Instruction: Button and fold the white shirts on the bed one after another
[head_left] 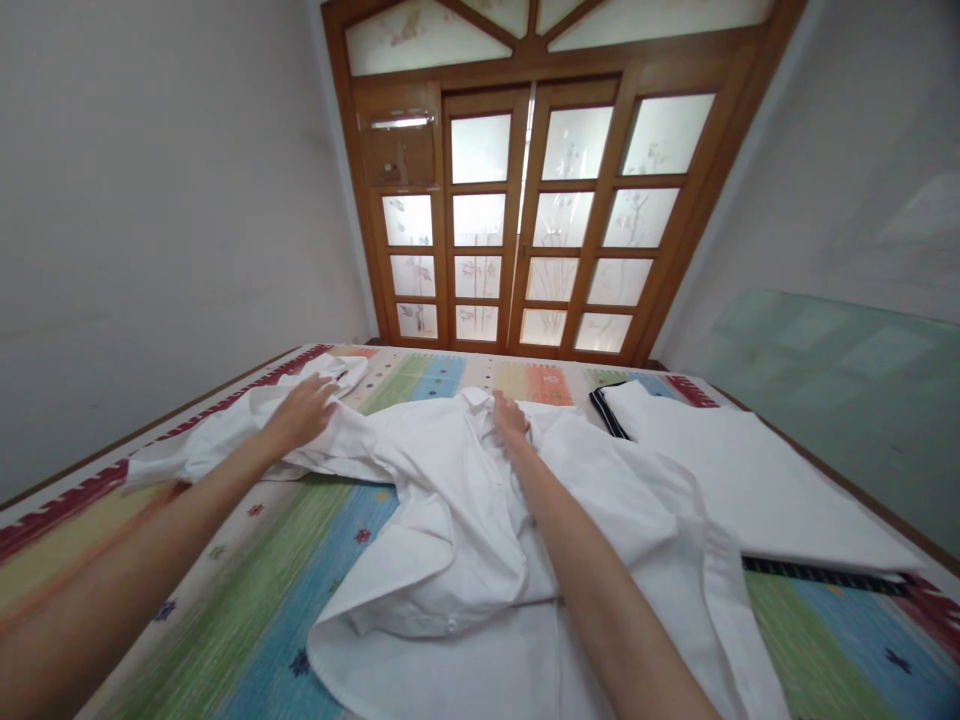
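A rumpled white shirt point(457, 520) lies spread across a striped, multicoloured bed cover point(247, 590). My left hand point(304, 412) rests flat on the shirt's left sleeve, fingers stretched out. Near the shirt's collar, at the far middle of the bed, my right hand point(510, 415) presses down with its fingers curled into the cloth. Both forearms reach out over the shirt.
A folded white garment point(742, 470) lies at the right on top of a dark striped piece point(825, 575). Behind the bed stands a wooden door with frosted glass panes point(540, 220). A plain wall runs along the left, and a greenish glass panel point(847, 400) along the right.
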